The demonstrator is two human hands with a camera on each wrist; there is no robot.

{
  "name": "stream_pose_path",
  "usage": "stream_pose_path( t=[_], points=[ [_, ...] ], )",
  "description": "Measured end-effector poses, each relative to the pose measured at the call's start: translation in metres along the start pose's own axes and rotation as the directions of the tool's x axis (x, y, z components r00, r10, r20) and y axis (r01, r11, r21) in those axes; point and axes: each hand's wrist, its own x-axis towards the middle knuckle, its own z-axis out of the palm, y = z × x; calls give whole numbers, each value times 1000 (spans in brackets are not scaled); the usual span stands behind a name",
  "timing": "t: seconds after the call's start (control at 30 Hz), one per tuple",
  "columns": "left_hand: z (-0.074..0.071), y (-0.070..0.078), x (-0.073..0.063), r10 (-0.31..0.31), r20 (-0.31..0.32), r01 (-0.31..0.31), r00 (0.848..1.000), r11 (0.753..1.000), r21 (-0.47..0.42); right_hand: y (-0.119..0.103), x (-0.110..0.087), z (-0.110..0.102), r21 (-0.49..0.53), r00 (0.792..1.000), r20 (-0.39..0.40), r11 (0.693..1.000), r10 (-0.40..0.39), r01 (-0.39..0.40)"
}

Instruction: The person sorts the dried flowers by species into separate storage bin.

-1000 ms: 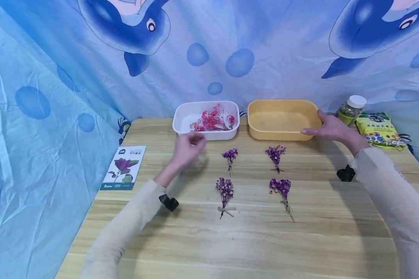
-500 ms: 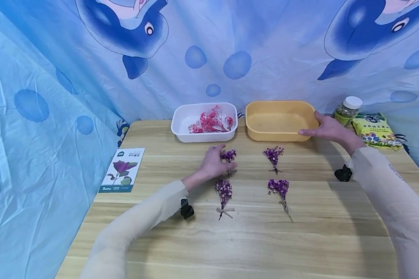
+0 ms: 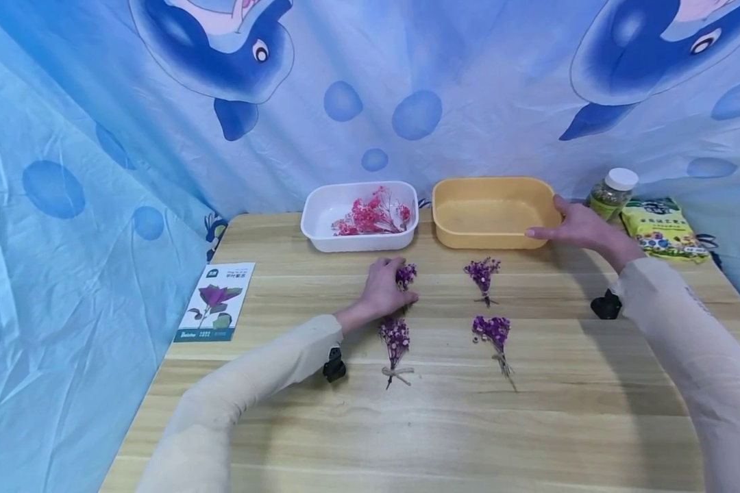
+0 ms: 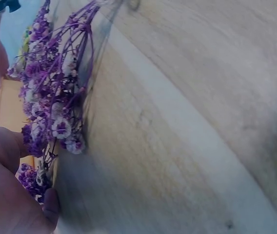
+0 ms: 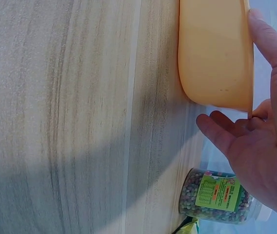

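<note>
My left hand (image 3: 384, 289) is at the back left bunch of purple dried flowers (image 3: 406, 275), thumb and fingers curled round it. In the left wrist view the string-tied part of this bunch (image 4: 41, 178) shows between finger and thumb. Just in front lies another purple bunch, tied with twine (image 3: 396, 339). My right hand (image 3: 582, 226) holds the right end of a yellow plastic tub (image 3: 493, 241), its thumb along the rim. Two more purple bunches lie in front of the tub, one at the back (image 3: 483, 275), one nearer (image 3: 495, 333).
A white tub (image 3: 360, 243) with pink dried flowers (image 3: 373, 216) stands left of the yellow one. Behind my right hand are a white-capped jar of small pellets (image 3: 613, 192) and a yellow-green bag (image 3: 666, 229). A seed packet (image 3: 216, 301) lies at left.
My left hand has moved right from in front of the white tub to the back left purple bunch, and its fingers have drawn in round it. The right hand stays on the yellow tub.
</note>
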Motion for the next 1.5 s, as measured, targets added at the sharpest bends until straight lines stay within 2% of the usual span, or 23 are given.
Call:
stream_pose_path(
  t=[0.13,0.37,0.67,0.97,1.1,1.2,1.33,1.5],
  points=[
    [2,-1,1,33,-9,-33,999,999,12,0,-1,-1,9,1000,4,1000,13,-13],
    [0,-2,3,47,0,-47,999,999,-13,0,0,-1,2,1000,2,1000,13,-13],
    [-4,-5,6,98,-24,-99,995,995,-29,2,0,-3,11,1000,-3,1000,11,-11],
    [-10,-8,6,57,-54,-65,997,982,-176,5,0,-1,17,1000,-8,1000,18,-17],
    [-14,-8,7,51,-60,-62,997,978,-201,4,-1,-2,6,1000,-8,1000,12,-12],
    [-18,-5,7,32,-40,-41,999,965,-259,4,-1,-1,4,1000,-10,1000,9,-8],
    [-23,0,6,4,18,3,1000,922,-386,4,-1,-1,2,1000,-10,1000,8,-8],
    [-30,8,9,25,48,1,999,878,-479,1,0,-1,-1,1000,-11,1000,0,-1]
  ],
)
